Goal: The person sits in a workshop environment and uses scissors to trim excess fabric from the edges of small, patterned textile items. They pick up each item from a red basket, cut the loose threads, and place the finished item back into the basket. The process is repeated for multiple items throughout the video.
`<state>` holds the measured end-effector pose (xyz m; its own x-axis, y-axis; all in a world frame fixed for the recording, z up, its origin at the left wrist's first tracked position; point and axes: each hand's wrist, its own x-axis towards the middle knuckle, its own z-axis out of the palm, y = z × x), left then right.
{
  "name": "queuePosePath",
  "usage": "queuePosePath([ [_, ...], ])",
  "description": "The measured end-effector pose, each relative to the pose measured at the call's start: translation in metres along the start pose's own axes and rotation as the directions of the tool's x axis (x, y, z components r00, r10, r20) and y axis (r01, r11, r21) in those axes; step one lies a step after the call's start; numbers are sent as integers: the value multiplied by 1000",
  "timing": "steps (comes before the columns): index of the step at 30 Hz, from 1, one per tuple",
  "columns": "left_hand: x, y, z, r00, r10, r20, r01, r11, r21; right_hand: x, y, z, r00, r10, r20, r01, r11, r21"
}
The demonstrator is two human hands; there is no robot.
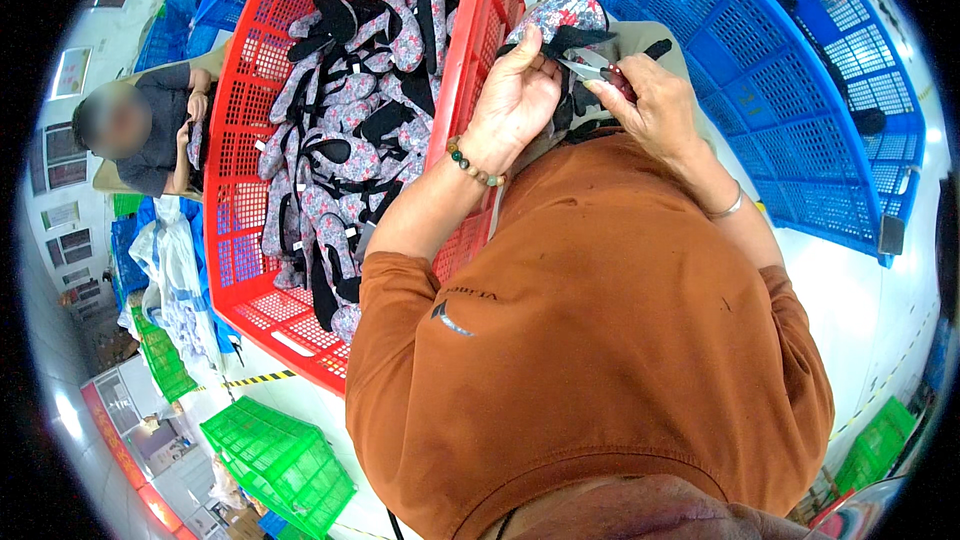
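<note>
Near the top centre, my left hand (520, 95) grips a sewn fabric piece (568, 12) with a floral print and black trim, thumb raised along it. I cannot tell what kind of article it is. My right hand (655, 105) is closed around small scissors (584, 64). Their pale metal blades point left, beside the black part of the piece; whether they touch it is unclear. Just left of my left hand, a red plastic crate (222, 240) holds a heap of similar floral and black pieces (350, 105), several with small white tags.
Large blue crates (760, 110) stand close on the right. A green crate (280, 460) lies on the floor at lower left, near yellow-black floor tape (262, 379). Beyond the red crate, at left, another person (160, 130) sits with a dark piece in hand.
</note>
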<state>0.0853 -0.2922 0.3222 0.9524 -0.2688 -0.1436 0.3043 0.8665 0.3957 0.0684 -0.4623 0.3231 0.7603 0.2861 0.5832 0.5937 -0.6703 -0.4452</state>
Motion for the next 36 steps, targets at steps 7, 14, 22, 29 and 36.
queuePosePath([
  [7,2,2,-2,1000,-12,-16,12,1000,-22,-2,2,1,1000,12,16,-12,1000,-22],
  [14,3,2,-4,999,0,-43,-2,999,-47,-1,1,-2,1000,17,17,-17,1000,7],
  [22,3,-3,-4,1000,14,-1,-14,1000,9,3,0,3,1000,10,14,-11,999,31],
  [29,4,-11,-12,999,40,13,-41,996,84,5,-8,-3,1000,-22,-10,21,998,-52],
  [36,0,-10,-6,1000,3,14,-2,1000,-13,7,-1,6,1000,-12,1,12,1000,-2],
])
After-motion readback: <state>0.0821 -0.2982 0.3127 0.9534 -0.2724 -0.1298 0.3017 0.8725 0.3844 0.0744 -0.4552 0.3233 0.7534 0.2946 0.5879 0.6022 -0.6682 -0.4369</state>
